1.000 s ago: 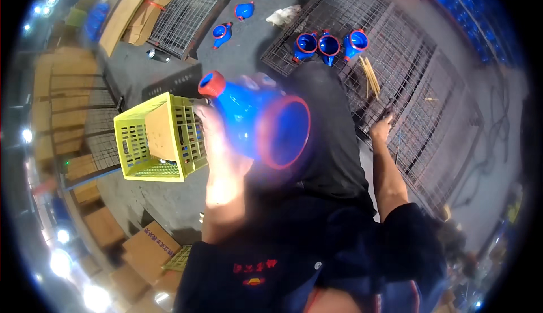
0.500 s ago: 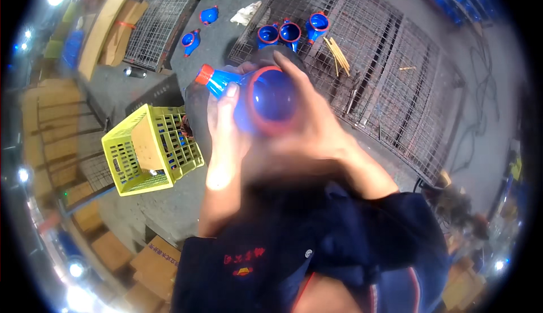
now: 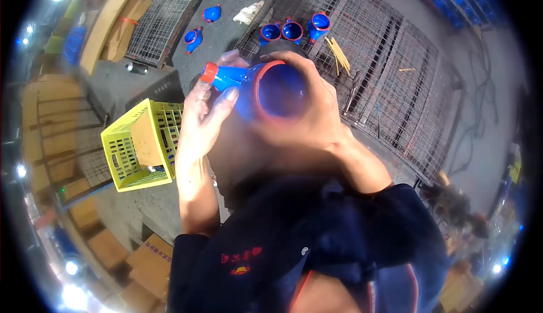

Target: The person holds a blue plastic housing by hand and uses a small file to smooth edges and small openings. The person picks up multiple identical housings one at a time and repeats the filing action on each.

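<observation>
Between my hands is a blue water meter housing (image 3: pixel 278 93), with a red-rimmed round opening turned up toward me. Its red threaded pipe end (image 3: pixel 210 72) points left. My left hand (image 3: pixel 206 106) is closed around this neck, thumb pressed on the blue part just behind the threads. The round body's right side rests in my right hand (image 3: pixel 322 101), whose fingers curl over the far rim; the underside is hidden. Beyond my hands, three similar housings (image 3: pixel 292 31) stand on a wire-mesh rack (image 3: pixel 384 58).
A yellow plastic crate (image 3: pixel 144 187) with a cardboard divider stands at left. Two more blue housings (image 3: pixel 193 40) lie on the floor beyond it, near pale gloves (image 3: pixel 248 13). Thin yellow sticks (image 3: pixel 337 55) lie on the rack. Cardboard boxes (image 3: pixel 150 262) are at lower left.
The housing has shifted slightly right and up in view. My left forearm has swung outward to the left, and the left hand now sits lower around the neck.
</observation>
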Tool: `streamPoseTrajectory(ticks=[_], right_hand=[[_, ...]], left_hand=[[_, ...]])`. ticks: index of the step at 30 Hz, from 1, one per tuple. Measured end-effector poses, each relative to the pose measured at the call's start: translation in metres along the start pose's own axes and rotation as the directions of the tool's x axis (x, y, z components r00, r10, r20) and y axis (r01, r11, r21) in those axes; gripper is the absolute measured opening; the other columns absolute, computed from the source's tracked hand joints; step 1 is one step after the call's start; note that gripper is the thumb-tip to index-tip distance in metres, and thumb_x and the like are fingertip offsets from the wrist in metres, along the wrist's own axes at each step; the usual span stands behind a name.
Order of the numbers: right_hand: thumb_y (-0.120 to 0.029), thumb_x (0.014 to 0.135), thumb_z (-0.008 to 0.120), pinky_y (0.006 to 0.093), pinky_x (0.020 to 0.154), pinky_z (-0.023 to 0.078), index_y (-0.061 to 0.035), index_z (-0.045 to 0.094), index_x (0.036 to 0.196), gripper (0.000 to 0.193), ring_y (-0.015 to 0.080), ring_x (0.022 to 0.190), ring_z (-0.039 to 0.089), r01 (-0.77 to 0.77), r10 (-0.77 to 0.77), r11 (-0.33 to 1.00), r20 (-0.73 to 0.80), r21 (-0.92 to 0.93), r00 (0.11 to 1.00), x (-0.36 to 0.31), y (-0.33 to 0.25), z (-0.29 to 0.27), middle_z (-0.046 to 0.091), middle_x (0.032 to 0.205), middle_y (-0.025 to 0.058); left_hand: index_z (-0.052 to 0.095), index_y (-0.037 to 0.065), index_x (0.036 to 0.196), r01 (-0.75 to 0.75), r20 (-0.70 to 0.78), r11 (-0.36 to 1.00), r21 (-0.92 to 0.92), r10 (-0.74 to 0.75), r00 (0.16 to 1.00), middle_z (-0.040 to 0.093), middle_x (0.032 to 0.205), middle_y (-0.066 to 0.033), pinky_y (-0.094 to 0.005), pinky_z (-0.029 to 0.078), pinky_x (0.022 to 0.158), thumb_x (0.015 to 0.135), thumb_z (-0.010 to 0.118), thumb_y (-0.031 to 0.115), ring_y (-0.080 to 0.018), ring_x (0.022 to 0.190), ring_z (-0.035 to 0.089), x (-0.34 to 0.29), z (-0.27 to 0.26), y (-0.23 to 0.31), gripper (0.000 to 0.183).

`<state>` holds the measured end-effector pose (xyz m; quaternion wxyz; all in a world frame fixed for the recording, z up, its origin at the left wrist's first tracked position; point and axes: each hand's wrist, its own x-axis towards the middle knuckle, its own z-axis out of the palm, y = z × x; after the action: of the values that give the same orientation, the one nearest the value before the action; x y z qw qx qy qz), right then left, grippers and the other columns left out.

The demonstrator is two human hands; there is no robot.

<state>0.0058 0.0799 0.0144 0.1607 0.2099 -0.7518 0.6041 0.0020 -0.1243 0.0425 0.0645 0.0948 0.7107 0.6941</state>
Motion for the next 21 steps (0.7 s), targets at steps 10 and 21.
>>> streamPoseTrajectory(ticks=[10,21], right_hand=[[-0.030,0.058,0.092,0.0389,0.094,0.053,-0.0009,0.049,0.130,0.089,0.0336,0.109,0.065,-0.110,0.111,0.994,-0.059,0.008,0.992,0.001,-0.006,-0.012,0.062,0.119,0.0181],[-0.025,0.077,0.080,0.0415,0.090,0.055,-0.0037,0.062,0.123,0.054,0.0340,0.103,0.067,-0.396,0.359,0.868,0.172,0.298,0.917,-0.029,0.008,-0.058,0.068,0.110,0.0165]], left_hand=[[0.054,-0.003,0.134,-0.057,-0.144,0.998,-0.001,0.056,0.988,0.063,0.125,-0.0104,-0.0306,0.045,0.100,0.097,0.062,0.012,-0.0162,0.111,0.061,0.007,0.015,-0.019,0.041],[0.047,0.004,0.139,0.281,-0.045,0.808,-0.518,-0.353,0.934,0.055,0.134,-0.0195,-0.0510,0.056,0.094,0.102,0.046,0.046,-0.0385,0.121,0.057,-0.006,0.023,-0.073,0.056]])
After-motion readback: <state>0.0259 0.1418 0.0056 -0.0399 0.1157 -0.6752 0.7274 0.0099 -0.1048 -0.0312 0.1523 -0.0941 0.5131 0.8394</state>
